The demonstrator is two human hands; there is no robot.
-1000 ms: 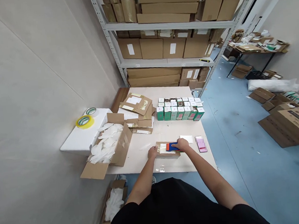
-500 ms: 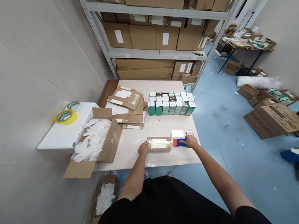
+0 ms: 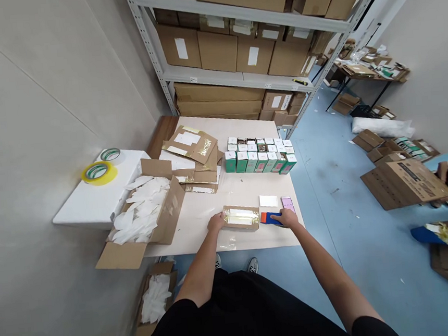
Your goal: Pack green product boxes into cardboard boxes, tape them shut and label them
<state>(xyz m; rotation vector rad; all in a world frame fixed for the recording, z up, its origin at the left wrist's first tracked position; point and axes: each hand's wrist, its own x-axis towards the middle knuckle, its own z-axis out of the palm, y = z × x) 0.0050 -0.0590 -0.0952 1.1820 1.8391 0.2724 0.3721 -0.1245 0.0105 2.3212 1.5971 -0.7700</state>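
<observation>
A small cardboard box (image 3: 241,217) lies near the front edge of the table, with a strip of shiny tape along its top. My left hand (image 3: 215,222) grips the left end of this box, fingers closed on it. Just off its right end is a blue and orange tape dispenser (image 3: 271,218), held in my closed right hand (image 3: 288,218). Behind them are a white card or pad (image 3: 268,200) and a phone (image 3: 287,204) with a lit screen.
Several green and white small boxes (image 3: 260,157) stand in rows farther back. Flattened cardboard (image 3: 192,144) is piled left of them. An open carton (image 3: 173,214) of white paper strips and yellow tape rolls (image 3: 99,173) are at left. A loaded shelf (image 3: 235,77) rises behind.
The tape dispenser has come slightly away from the box's right end, and the tape now lies on the box top. More of the phone shows beside my right hand.
</observation>
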